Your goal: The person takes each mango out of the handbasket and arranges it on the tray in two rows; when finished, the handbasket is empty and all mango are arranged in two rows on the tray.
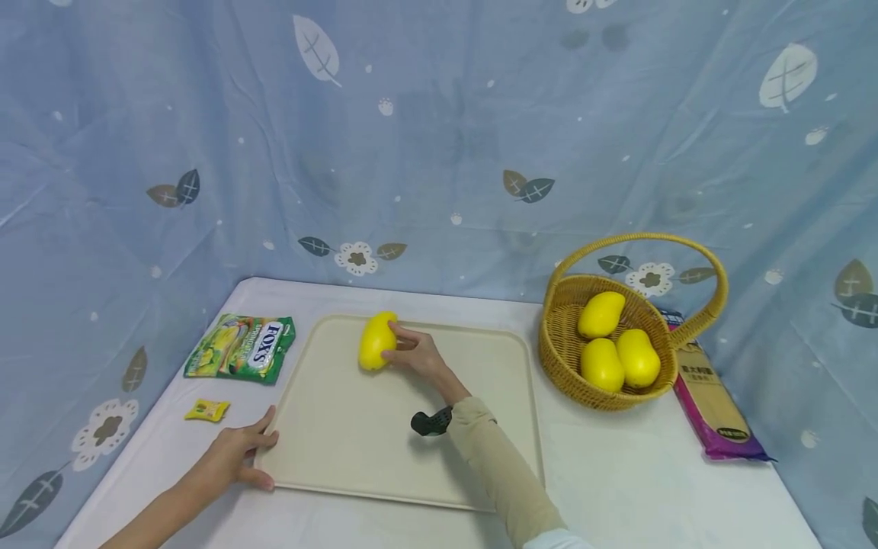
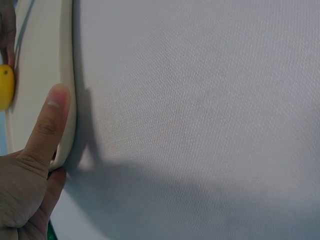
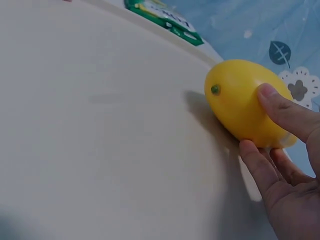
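Nearest, a white tabletop (image 1: 617, 465) is seen, on which a large, flat, cream-coloured rectangular tray (image 1: 384, 450) is laid. The tray's near left corner is gripped by the bare left hand (image 1: 236, 456); in the left wrist view the thumb is pressed on the rim and a finger is set lower, at the corner. The tray's near right part is crossed by the right forearm, which is covered by a beige sleeve (image 1: 497, 465), and a dark, rounded device (image 1: 430, 422) is seen beside the cuff. To the left of the tray, beyond the left hand, a small yellow wrapped packet (image 1: 207, 410) is placed. At the far right, a long purple-and-tan package (image 1: 716, 393) is partly hidden behind a round, woven tan basket (image 1: 583, 395) with a tall arched handle, in which three smooth yellow mango-shaped fruits (image 1: 601, 314) are held. Over the tray's far left part, a single smooth yellow mango (image 1: 376, 343) is grasped between the thumb and fingers of the right hand (image 1: 417, 355); a green stem nub is shown at one end, and whether the tray is touched by it cannot be told. Beside the tray's far left corner, a glossy green FOX'S bag (image 1: 240, 348) is laid flat. Behind everything, a blue leaf-and-flower-patterned cloth (image 1: 439, 152) is hung.
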